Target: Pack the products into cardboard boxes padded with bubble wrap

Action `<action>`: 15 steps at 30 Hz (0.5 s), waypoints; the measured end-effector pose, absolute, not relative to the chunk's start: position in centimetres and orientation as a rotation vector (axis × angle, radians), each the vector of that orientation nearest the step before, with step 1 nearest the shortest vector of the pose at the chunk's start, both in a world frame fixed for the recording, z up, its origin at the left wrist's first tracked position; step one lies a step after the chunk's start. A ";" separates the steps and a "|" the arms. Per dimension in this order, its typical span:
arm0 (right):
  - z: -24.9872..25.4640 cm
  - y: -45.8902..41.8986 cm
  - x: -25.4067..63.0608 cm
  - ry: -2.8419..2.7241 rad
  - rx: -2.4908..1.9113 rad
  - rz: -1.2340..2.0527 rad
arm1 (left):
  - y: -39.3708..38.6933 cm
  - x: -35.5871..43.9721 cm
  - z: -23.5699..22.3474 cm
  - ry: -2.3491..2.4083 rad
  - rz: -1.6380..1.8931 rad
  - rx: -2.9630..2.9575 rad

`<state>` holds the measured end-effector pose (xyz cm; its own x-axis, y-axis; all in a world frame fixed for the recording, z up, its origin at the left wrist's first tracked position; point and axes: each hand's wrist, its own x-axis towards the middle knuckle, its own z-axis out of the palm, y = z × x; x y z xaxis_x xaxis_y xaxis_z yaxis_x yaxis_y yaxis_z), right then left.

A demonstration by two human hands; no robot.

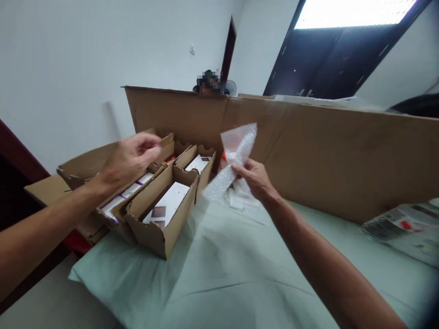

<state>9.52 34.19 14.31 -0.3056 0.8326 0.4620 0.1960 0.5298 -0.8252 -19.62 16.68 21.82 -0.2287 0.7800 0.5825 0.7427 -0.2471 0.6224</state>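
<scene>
My right hand [255, 178] pinches a crumpled strip of clear bubble wrap [240, 153] above the cloth. My left hand [135, 153], a little blurred, hovers over the cardboard bins at left, its fingers loosely curled and apart from the thumb, with nothing visible in them. Below it, the nearest cardboard bin [181, 233] holds white flat boxes [173, 198]. Another bin [206, 180] behind it also contains white boxes [199, 163]. White packs with purple edges [125, 194] fill the bin on the left. Behind the bubble wrap, clear plastic packets [242, 196] lie partly hidden.
A tall cardboard panel [325, 160] stands across the back of the table, which has a pale green cloth [240, 265]. A plastic-wrapped printed packet [408, 230] lies at right. Beyond the panel are a person's head [207, 83] and a fan [229, 87].
</scene>
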 end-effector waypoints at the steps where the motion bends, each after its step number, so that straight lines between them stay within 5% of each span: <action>1: 14.0 35.9 11.6 -1.851 -1.013 0.701 | 14.9 -20.7 20.6 2.045 1.594 1.869; 7: 14.3 41.8 16.2 -1.943 -1.327 0.240 | 3.1 -23.4 7.4 2.175 1.728 1.819; 11: 16.0 41.0 8.4 -2.085 -1.271 0.131 | 1.7 -24.8 -0.4 2.153 1.579 1.594; 15: 18.6 38.4 -2.9 -2.314 -1.136 -0.063 | 5.1 -26.1 -3.6 2.129 1.406 1.558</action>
